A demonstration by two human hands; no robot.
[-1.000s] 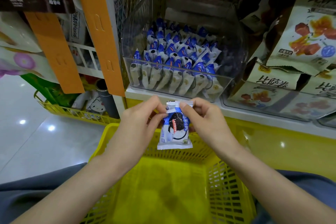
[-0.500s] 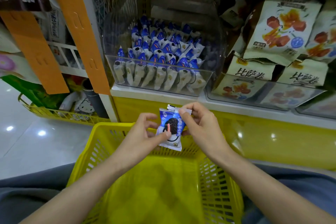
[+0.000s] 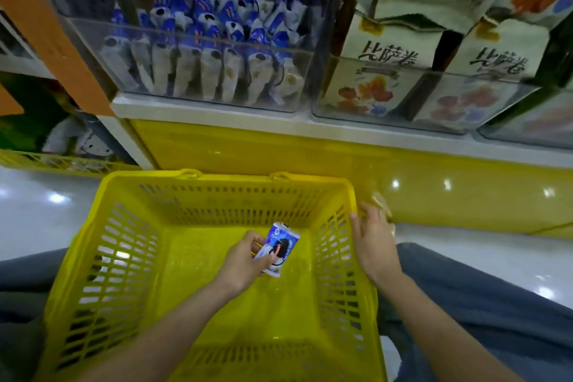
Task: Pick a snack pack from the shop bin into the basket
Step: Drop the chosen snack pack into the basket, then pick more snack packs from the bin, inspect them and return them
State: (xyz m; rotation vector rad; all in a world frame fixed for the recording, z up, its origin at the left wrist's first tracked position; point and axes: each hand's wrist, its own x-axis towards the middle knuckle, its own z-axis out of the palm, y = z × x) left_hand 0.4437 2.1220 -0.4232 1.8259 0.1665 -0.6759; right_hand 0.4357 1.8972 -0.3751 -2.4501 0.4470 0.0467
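- Holding a blue and white snack pack (image 3: 280, 246) low inside a yellow basket (image 3: 229, 178), the left hand (image 3: 240, 265) pinches the pack's near edge between thumb and fingers (image 3: 255, 238).
- The pack is tilted and deep in the basket, near the middle of its floor. Whether it touches the floor cannot be told.
- The right hand (image 3: 372, 242) is at the basket's right rim, seemingly touching it, with its fingers loosely spread and holding nothing.
- To finish well, the left hand should probably lay the pack flat on the basket floor and then let go, while the right hand steadies the rim.
- A clear bin (image 3: 198, 96) of matching packs stands on the shelf (image 3: 217, 116) above, well apart.
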